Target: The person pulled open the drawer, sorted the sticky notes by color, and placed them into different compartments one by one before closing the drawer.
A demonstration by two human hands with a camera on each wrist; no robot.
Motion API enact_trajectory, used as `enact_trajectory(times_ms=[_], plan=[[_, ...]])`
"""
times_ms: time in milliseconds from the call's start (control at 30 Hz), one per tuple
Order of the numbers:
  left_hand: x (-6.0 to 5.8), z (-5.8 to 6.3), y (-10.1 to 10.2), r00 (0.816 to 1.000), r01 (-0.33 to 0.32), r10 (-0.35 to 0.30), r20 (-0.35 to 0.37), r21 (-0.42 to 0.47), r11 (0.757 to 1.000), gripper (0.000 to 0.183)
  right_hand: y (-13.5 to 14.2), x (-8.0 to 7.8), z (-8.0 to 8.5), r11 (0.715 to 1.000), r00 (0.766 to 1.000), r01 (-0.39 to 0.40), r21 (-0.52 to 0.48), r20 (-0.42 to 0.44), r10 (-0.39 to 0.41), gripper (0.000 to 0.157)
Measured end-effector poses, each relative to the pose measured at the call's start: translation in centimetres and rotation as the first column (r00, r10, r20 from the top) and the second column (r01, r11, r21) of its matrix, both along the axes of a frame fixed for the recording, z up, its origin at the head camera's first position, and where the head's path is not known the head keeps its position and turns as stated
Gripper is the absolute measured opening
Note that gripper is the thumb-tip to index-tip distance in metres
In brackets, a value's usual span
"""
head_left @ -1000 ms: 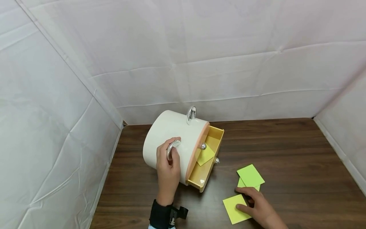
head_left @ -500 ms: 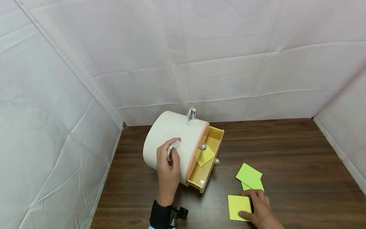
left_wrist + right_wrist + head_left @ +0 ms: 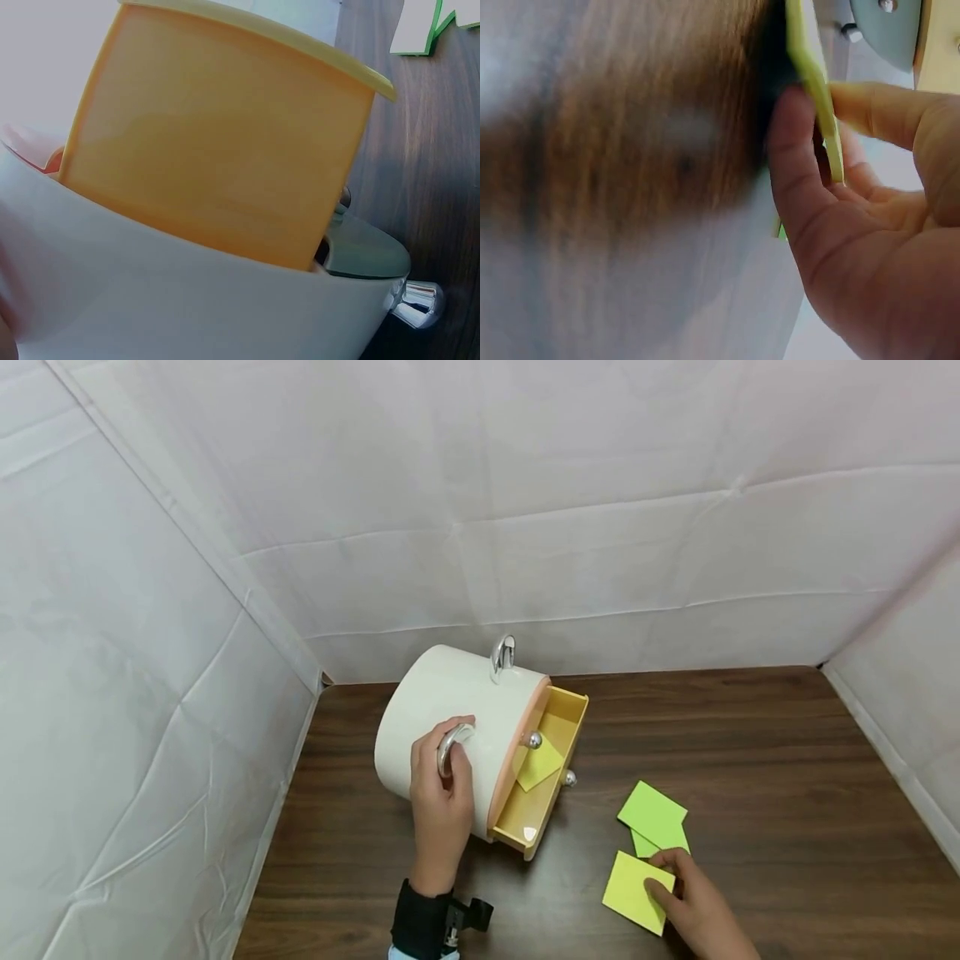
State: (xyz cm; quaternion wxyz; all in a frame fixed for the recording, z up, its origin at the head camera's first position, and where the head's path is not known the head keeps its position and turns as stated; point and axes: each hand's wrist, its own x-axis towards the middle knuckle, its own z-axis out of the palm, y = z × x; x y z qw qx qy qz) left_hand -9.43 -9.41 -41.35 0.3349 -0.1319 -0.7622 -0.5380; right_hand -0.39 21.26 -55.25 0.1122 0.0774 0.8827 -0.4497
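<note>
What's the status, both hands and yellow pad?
Left hand grips silver handle. Right hand pinches yellow pad. Drawer open, another yellow square inside. No obstruction visible between pad and drawer.

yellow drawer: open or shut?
Open: the yellow drawer juts from the white drawer unit, exposing its inside and a yellow sticky note there.

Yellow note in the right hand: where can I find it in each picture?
Head: the yellow note is low, right of the middle, in the right hand.
Left wrist: I can't see it there.
Right wrist: near the top, right of the middle, seen edge-on.
Shared landmark: the yellow drawer, near the middle in head, large in left wrist, top right corner in right wrist.
</note>
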Motion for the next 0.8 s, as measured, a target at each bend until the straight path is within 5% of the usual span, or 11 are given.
enact_trajectory(times_ms=[200, 333, 800], plan=[[0.0, 0.2, 0.0, 1.000, 0.002, -0.002, -0.005, 0.002, 1.000, 0.032, -0.1, 0.5, -0.1, 0.983, 0.988, 0.122, -0.141, 0.107, -0.107, 0.037], [0.0, 0.3, 0.0, 1.000, -0.005, 0.005, -0.003, -0.002, 1.000, 0.031, -0.3, 0.5, 0.5, 0.960, 0.981, 0.184, -0.211, 0.103, -0.165, 0.037], [-0.1, 0.0, -0.2, 1.000, 0.003, -0.003, 0.001, -0.006, 1.000, 0.033, -1.4, -1.9, 4.3, 0.877, 0.923, 0.284, -0.388, -0.135, -0.359, 0.046]])
